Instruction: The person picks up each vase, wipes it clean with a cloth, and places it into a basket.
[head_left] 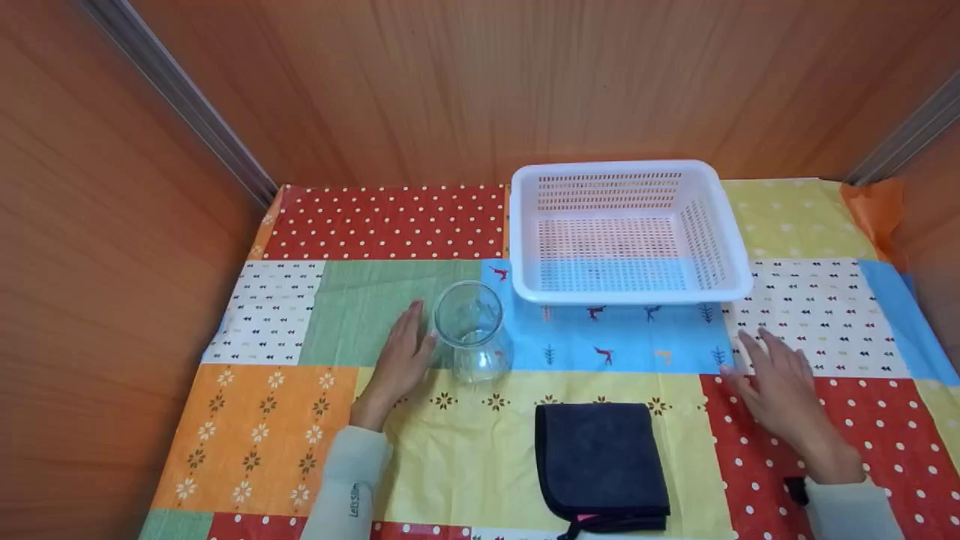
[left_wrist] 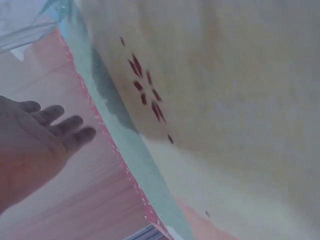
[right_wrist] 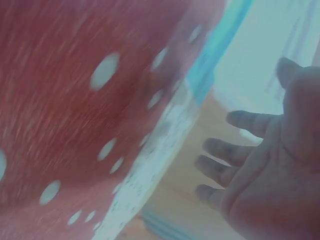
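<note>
In the head view a clear glass vase (head_left: 480,360) with a wide round mouth stands upright left of the middle. My left hand (head_left: 397,360) is at its left side, fingers extended; whether the thumb touches the glass I cannot tell. The left wrist view shows the same hand (left_wrist: 35,135) with its fingers spread and nothing held, and part of the glass (left_wrist: 30,37) at the top corner. Over the red dotted patch at the right is my right hand (head_left: 784,390), its fingers loosely spread and holding nothing. The right wrist view shows that hand (right_wrist: 270,165) with an uncovered palm.
A white perforated plastic basket (head_left: 634,296) stands at the back, right of the vase. A folded dark cloth (head_left: 604,461) lies at the front, between the hands. Beneath everything is a patchwork tablecloth (head_left: 427,450). Wood-grain panels (head_left: 480,90) enclose the back and sides.
</note>
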